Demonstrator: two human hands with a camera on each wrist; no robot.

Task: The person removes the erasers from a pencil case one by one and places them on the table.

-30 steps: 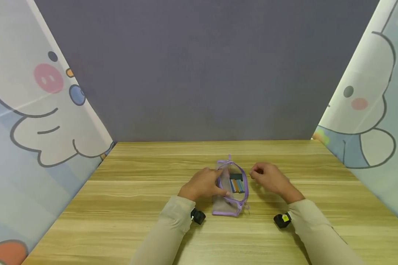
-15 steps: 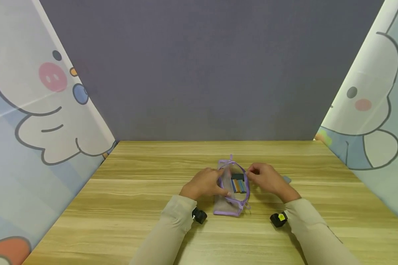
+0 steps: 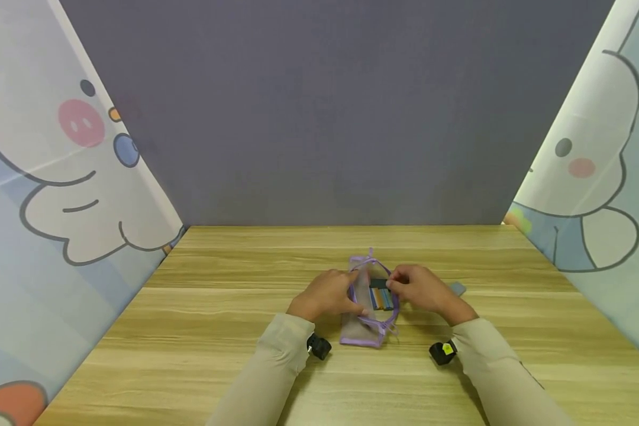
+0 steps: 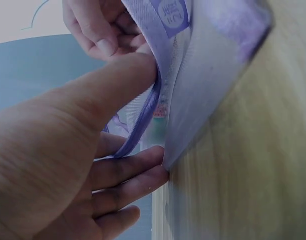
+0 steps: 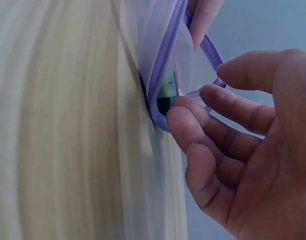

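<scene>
The left grip [image 3: 330,293] is straight-fingered and spread on the purple mesh pouch [image 3: 360,332], apart from the far edge of the tabletop [image 3: 218,296]. The right grip [image 3: 423,289] is at the mouth; whether it pinches something, I cannot tell. Reaching inside seems the step; next needs the mouth wide. Orange-blue contents [image 3: 381,299] look indistinct; a grey piece [image 3: 458,289] rightward is partly hidden.

Sticks [image 3: 381,299] in pouch [image 3: 360,330] on table [image 3: 218,310], between left fingers [image 3: 354,306] and right fingers [image 3: 396,286]; flat piece [image 3: 458,288] farther right.
</scene>
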